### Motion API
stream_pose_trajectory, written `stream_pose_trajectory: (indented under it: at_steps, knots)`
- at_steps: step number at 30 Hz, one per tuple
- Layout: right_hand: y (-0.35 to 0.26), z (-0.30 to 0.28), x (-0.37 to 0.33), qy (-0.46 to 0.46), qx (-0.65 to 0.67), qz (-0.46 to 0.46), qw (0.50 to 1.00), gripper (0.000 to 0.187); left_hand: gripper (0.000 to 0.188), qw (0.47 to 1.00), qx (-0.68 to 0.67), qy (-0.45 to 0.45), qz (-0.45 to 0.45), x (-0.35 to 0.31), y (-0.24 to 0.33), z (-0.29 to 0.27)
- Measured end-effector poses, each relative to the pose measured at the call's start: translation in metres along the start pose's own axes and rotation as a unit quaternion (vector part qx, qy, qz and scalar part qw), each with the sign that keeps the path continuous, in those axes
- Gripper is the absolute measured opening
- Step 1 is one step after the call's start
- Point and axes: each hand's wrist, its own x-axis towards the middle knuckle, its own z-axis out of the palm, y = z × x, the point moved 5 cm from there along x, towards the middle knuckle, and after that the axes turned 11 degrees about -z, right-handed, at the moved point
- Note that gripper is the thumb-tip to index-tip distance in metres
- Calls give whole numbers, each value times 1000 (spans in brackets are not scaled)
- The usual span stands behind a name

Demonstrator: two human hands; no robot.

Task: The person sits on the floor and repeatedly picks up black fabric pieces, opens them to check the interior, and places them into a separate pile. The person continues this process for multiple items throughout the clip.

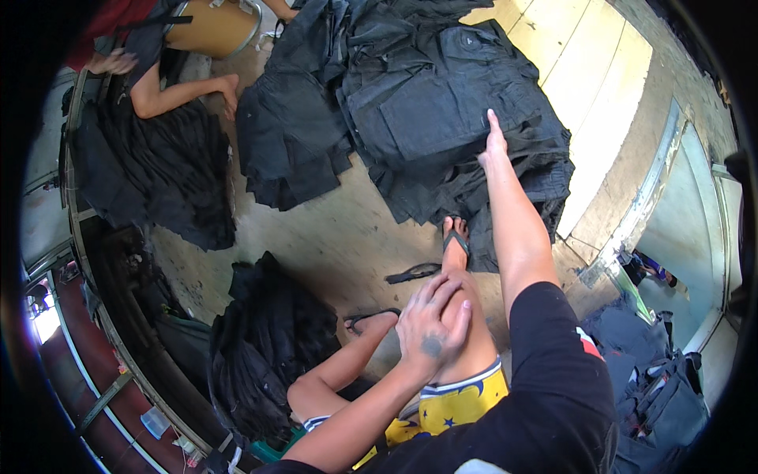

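Observation:
A broad pile of black garments (430, 103), which look like shorts with stitched pockets, lies spread on the floor in front of me. My right hand (495, 144) reaches out to the top garment near its right side. The thumb shows above the cloth, while the other fingers are hidden at a fold. On my bent knee rests my left hand (430, 322), fingers spread and holding nothing. Beside my left leg stands a bunched stack of black cloth (268, 347). My sandalled foot (455, 237) touches the lower edge of the pile.
Another person's arm (178, 96) and leg show at the upper left, by more black garments (154, 170) and a tan drum-shaped object (213, 28). Dark cloth (651, 379) is heaped at the lower right. Pale boards (588, 67) lie at the upper right.

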Motion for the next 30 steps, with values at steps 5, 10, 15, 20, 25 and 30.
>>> stream_pose_trajectory:
  at_steps: [5,10,15,20,25,30]
  knots:
    - [6,10,14,13,-109,-64,992,120,36,999,-28,-10,10,5,-5,-11]
    - [2,30,-23,-105,42,-37,993,92,38,998,-58,-14,12,-6,-8,-13]
    - [1,42,-147,-184,97,-35,977,64,39,998,-56,5,5,-18,-9,-20]
    - [-32,15,-288,-254,89,-29,963,50,37,997,-69,38,-19,-30,-10,-21]
    - [-84,25,-396,-291,83,-60,951,52,41,998,-36,44,-34,-51,-14,-9]
    - [-108,-7,-535,-350,49,-92,931,54,57,970,-137,160,123,-96,-14,-15]
